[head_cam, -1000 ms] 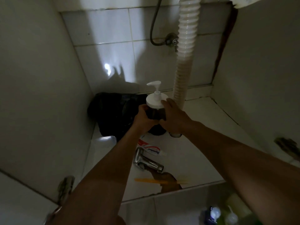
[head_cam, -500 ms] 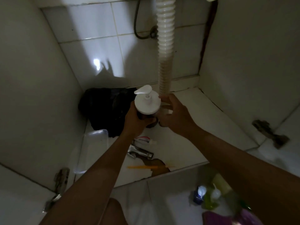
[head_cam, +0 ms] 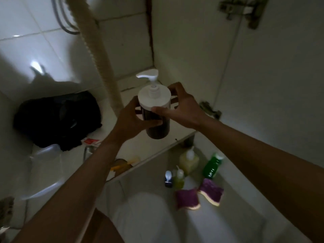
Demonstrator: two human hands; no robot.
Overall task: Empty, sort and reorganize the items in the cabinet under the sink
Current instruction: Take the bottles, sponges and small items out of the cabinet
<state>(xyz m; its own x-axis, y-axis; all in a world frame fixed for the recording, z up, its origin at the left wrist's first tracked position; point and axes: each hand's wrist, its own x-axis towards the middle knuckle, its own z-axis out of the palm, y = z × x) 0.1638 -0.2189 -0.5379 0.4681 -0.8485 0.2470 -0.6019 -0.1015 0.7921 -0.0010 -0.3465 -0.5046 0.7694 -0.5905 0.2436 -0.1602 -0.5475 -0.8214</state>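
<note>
Both hands grip the dark cylindrical pump bottle with a white lid [head_cam: 157,120], upright above the cabinet's front edge. The left hand [head_cam: 133,120] wraps its body from nine o'clock, and the right hand [head_cam: 184,106] pinches the lid rim from three o'clock. Best carry it level and set it upright beside the yellow plastic soap bottle [head_cam: 189,161] on the floor at five o'clock.
</note>
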